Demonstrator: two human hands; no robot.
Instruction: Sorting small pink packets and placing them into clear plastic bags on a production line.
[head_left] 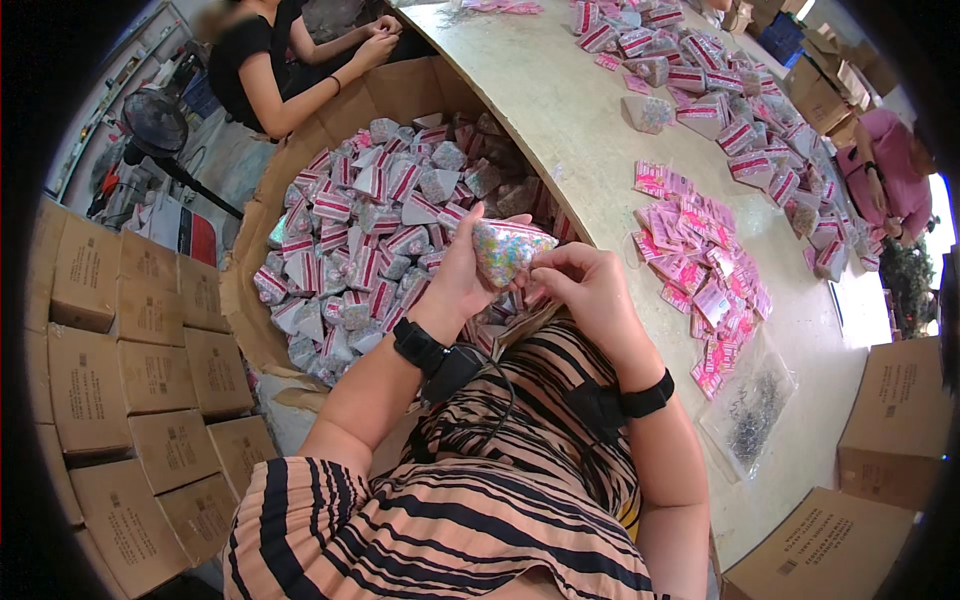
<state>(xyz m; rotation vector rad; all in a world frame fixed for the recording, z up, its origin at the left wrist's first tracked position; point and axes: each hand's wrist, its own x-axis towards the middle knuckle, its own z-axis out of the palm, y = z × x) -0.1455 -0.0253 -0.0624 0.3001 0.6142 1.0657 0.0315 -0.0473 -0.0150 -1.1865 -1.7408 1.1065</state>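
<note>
My left hand (465,262) is wrapped round a clear bag of pastel beads (508,250) with a pink-and-white striped edge. At the bag's right side my right hand (590,285) is closed in a pinch; what its fingertips grip, if anything, is too small to make out. Below and beyond my hands is a large open carton (272,215) full of similar small bead bags (370,225). On the table to my right lies a spread of pink printed cards (700,265), and nearer me a clear plastic bag (750,415) of small dark pieces.
The pale table (560,120) runs along my right, with a long heap of bead bags (735,120) on it. Stacked cartons (150,380) stand at the left, more boxes (815,550) at the lower right. A black fan (155,122) and two other people are nearby.
</note>
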